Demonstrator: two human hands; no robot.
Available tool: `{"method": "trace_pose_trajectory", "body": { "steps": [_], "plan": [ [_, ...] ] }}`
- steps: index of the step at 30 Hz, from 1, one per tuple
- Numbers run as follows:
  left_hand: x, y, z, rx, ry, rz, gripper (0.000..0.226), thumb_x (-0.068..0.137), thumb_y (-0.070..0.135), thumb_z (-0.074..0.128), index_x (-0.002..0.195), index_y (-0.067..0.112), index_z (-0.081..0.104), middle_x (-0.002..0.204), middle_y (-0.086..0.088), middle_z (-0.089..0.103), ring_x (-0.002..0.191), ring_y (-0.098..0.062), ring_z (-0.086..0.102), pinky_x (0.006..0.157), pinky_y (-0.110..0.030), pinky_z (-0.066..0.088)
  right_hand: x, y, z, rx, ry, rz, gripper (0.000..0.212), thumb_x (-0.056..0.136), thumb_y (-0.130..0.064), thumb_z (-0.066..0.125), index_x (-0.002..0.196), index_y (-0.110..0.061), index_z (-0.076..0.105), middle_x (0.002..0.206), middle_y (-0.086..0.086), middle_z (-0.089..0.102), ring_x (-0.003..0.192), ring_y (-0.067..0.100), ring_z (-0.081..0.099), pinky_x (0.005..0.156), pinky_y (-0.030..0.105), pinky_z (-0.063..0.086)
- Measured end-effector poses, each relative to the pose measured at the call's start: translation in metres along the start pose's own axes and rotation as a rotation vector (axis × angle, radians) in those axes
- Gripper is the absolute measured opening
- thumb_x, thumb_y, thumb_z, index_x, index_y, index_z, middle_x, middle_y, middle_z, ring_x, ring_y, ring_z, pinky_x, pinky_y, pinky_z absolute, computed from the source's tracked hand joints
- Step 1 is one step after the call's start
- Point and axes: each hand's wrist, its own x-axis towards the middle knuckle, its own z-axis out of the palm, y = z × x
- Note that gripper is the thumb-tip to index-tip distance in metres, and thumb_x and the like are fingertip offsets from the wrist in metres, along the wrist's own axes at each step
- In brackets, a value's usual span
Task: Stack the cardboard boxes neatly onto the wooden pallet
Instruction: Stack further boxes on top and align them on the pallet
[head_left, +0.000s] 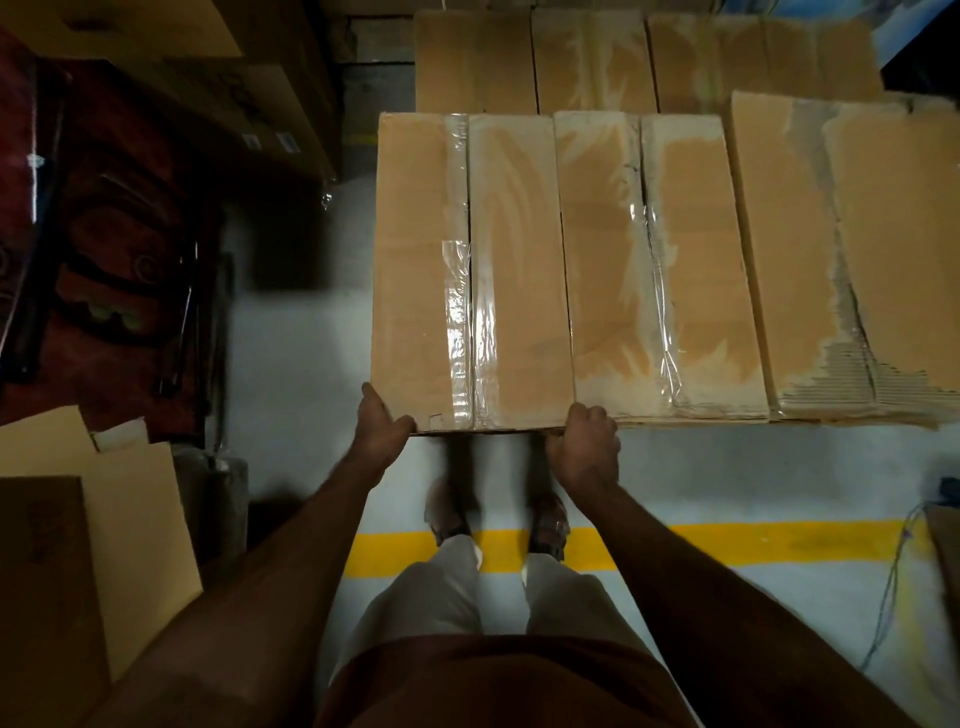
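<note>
- Grey floor (291, 332) with a yellow line (727, 543) lies under you.
- Your left hand (382, 423) grips the near-left corner of the cardboard box (467, 270).
- Your right hand (587, 449) curls over its near edge, probably squaring it against the neighbouring box (660, 260); no wooden pallet shows.

Light: dim overall, brightest on the box tops (519, 260) from above.
Glare: sheen on the clear tape (460, 312).
Shadows: deep at left.
Blur: soft edges, wide-angle bending.

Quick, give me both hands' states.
Left hand: grips the box at its near left corner.
Right hand: grips the same box's near right edge.
</note>
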Motion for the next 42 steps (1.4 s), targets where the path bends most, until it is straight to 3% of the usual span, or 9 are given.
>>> {"method": "trace_pose_trajectory", "body": {
  "steps": [4,11,14,17,20,26,35,38,42],
  "plan": [
    [0.006,-0.007,0.006,0.080,0.066,-0.011,0.093,0.063,0.026,0.072,0.143,0.012,0.025,0.137,-0.014,0.046,0.123,-0.034,0.050,0.098,-0.055,0.052,-0.006,0.006,0.006,-0.057,0.039,-0.063,0.042,0.091,-0.033,0.063,0.122,-0.007,0.052,0.120,0.018,0.052,0.112,0.035,0.048,0.088,0.043,0.045],
    [-0.006,-0.003,0.010,0.196,0.129,0.091,0.089,0.082,0.009,0.072,0.151,-0.002,0.017,0.148,-0.023,0.035,0.134,-0.041,0.039,0.112,-0.052,0.038,-0.003,0.007,0.017,-0.133,0.109,-0.088,0.047,0.084,-0.035,0.073,0.116,-0.005,0.056,0.111,0.019,0.054,0.103,0.036,0.051,0.081,0.045,0.047],
    [-0.023,0.010,0.020,0.528,0.192,0.173,0.089,0.093,0.031,0.065,0.157,0.002,0.010,0.162,-0.025,0.014,0.148,-0.046,0.017,0.117,-0.057,0.022,0.000,0.005,0.018,-0.168,0.142,-0.104,0.063,0.084,-0.036,0.073,0.136,-0.012,0.048,0.130,0.021,0.047,0.120,0.038,0.045,0.095,0.050,0.044],
    [-0.034,0.021,0.044,0.928,0.053,0.344,0.096,0.091,0.064,0.051,0.160,0.023,-0.001,0.167,-0.017,-0.008,0.152,-0.044,-0.005,0.111,-0.073,0.009,0.010,0.006,0.022,-0.259,0.062,-0.195,0.073,0.092,-0.031,0.065,0.154,-0.024,0.028,0.157,0.025,0.023,0.144,0.044,0.023,0.112,0.056,0.029],
    [-0.030,0.029,0.067,1.124,-0.086,0.506,0.087,0.096,0.055,0.050,0.160,0.032,-0.005,0.167,-0.012,-0.017,0.152,-0.042,-0.012,0.110,-0.079,0.004,0.021,0.014,0.027,-0.323,0.045,-0.207,0.082,0.086,-0.017,0.073,0.154,-0.025,0.027,0.158,0.025,0.025,0.142,0.046,0.029,0.107,0.056,0.037],
    [-0.015,0.039,0.075,1.224,-0.071,0.495,0.078,0.103,0.035,0.045,0.158,0.034,-0.011,0.166,-0.010,-0.018,0.151,-0.043,-0.014,0.109,-0.077,0.002,0.029,0.006,0.031,-0.343,0.070,-0.192,0.075,0.097,-0.010,0.049,0.158,-0.025,0.010,0.162,0.024,0.012,0.146,0.045,0.018,0.111,0.056,0.031],
    [-0.029,0.051,0.076,1.287,-0.222,0.401,0.092,0.096,0.045,0.057,0.158,0.030,-0.009,0.166,-0.015,-0.018,0.152,-0.042,-0.010,0.114,-0.071,0.013,0.024,0.033,0.013,-0.336,-0.182,-0.363,0.095,0.092,-0.025,0.058,0.157,-0.021,-0.012,0.162,0.020,-0.019,0.150,0.042,-0.010,0.120,0.055,0.011],
    [-0.043,0.070,0.077,1.275,-0.246,0.426,0.088,0.095,0.051,0.055,0.160,0.028,0.000,0.167,-0.013,-0.007,0.153,-0.039,0.002,0.114,-0.065,0.018,0.028,0.039,-0.009,-0.140,-0.197,-0.403,0.088,0.094,-0.029,0.055,0.158,-0.017,-0.005,0.164,0.022,-0.008,0.151,0.040,0.000,0.122,0.049,0.014],
    [-0.083,0.113,0.098,1.127,-0.082,0.660,0.077,0.099,0.050,0.047,0.160,0.020,0.011,0.167,-0.014,0.008,0.151,-0.033,0.020,0.117,-0.050,0.029,0.012,0.048,-0.060,0.152,0.056,-0.470,0.080,0.094,-0.031,0.058,0.158,-0.016,0.014,0.164,0.018,0.014,0.150,0.033,0.017,0.121,0.042,0.021]
  ]
}}
